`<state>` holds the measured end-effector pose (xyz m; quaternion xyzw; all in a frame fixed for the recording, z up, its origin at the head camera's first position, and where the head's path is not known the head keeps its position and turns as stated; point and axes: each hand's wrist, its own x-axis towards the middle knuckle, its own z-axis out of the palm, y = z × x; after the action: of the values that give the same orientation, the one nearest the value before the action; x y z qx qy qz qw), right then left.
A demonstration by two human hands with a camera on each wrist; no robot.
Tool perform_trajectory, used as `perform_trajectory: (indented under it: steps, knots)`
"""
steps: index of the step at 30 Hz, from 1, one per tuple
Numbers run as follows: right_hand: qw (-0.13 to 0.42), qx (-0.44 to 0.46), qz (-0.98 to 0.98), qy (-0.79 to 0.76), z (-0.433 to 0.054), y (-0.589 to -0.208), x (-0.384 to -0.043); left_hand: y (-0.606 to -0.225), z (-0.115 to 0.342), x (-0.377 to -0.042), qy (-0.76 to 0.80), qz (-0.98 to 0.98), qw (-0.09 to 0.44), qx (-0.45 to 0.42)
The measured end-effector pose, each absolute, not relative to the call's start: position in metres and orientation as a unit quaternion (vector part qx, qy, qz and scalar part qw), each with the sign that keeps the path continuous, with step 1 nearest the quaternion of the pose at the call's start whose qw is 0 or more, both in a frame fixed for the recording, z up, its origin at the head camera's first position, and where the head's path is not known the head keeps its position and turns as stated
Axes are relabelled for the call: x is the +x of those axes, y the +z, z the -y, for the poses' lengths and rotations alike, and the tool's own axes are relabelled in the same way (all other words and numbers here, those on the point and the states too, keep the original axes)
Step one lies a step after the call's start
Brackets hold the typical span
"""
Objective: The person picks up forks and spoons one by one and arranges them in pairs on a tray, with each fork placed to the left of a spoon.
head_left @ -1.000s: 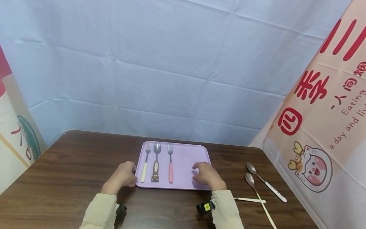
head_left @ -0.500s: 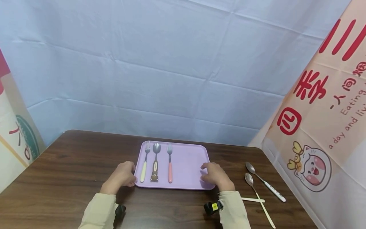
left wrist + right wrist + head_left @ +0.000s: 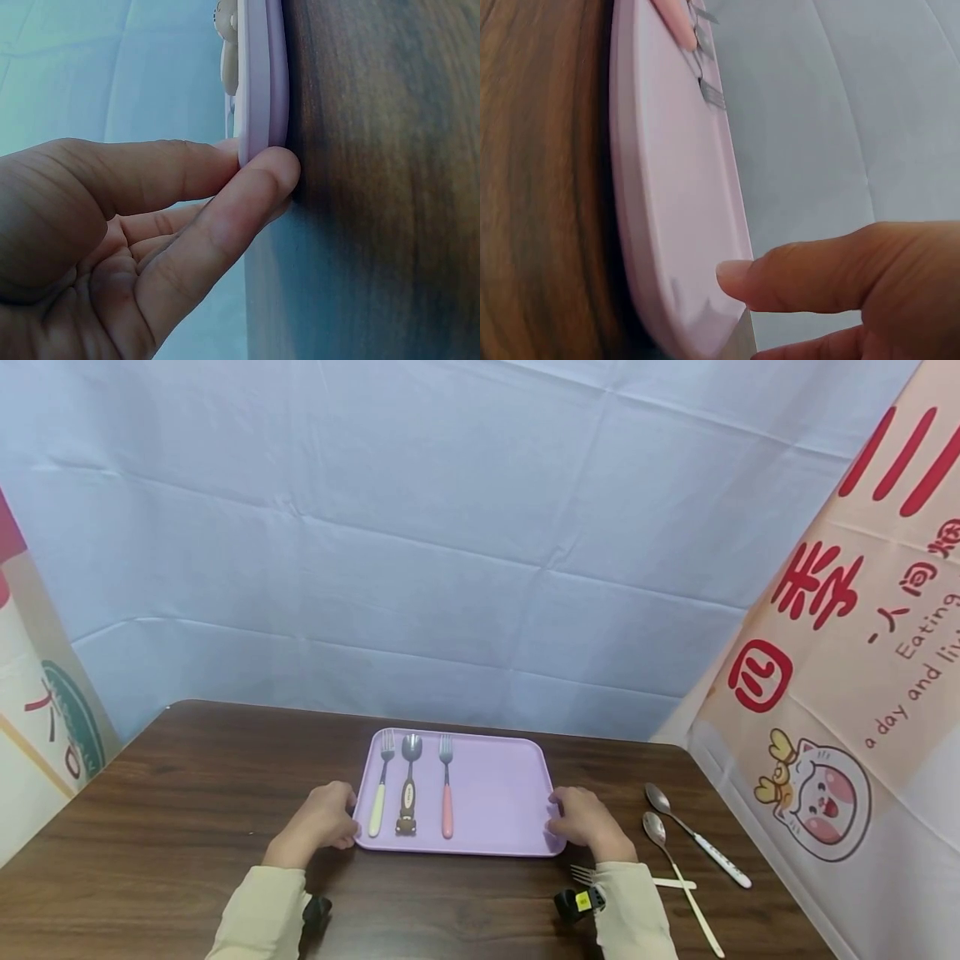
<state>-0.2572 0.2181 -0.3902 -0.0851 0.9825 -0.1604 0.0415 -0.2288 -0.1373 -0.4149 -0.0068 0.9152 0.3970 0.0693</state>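
Note:
A lilac tray (image 3: 491,789) lies on the dark wooden table. On its left half rest a cream-handled fork (image 3: 378,810), a spoon with a brown bear handle (image 3: 408,797) and a pink-handled fork (image 3: 447,810), all side by side. My left hand (image 3: 321,820) pinches the tray's near left corner; the left wrist view has the thumb (image 3: 180,171) on the rim and a fingertip against its underside. At the right edge is my right hand (image 3: 587,820). Its thumb (image 3: 802,277) extends over the tray's corner in the right wrist view, the other fingers mostly out of sight.
To the right lie a spoon with a white patterned handle (image 3: 720,860) and a cream-handled spoon (image 3: 693,910) crossing the handle of another fork (image 3: 582,875), partly covered by my right wrist. A pale blue cloth (image 3: 420,568) hangs behind the table (image 3: 187,793).
My right hand has moved rightward from over the tray to its right edge, uncovering the loose fork's tines. My left hand, the tray and its cutlery have stayed in place.

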Motion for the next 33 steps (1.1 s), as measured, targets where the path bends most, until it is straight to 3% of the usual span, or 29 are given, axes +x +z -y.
perform_trajectory:
  steps: [33]
  knots:
    - [0.026, -0.074, -0.989, -0.123, -0.280, -0.392, -0.237, -0.414, 0.137, -0.227, 0.408, -0.911, 0.064, 0.000]
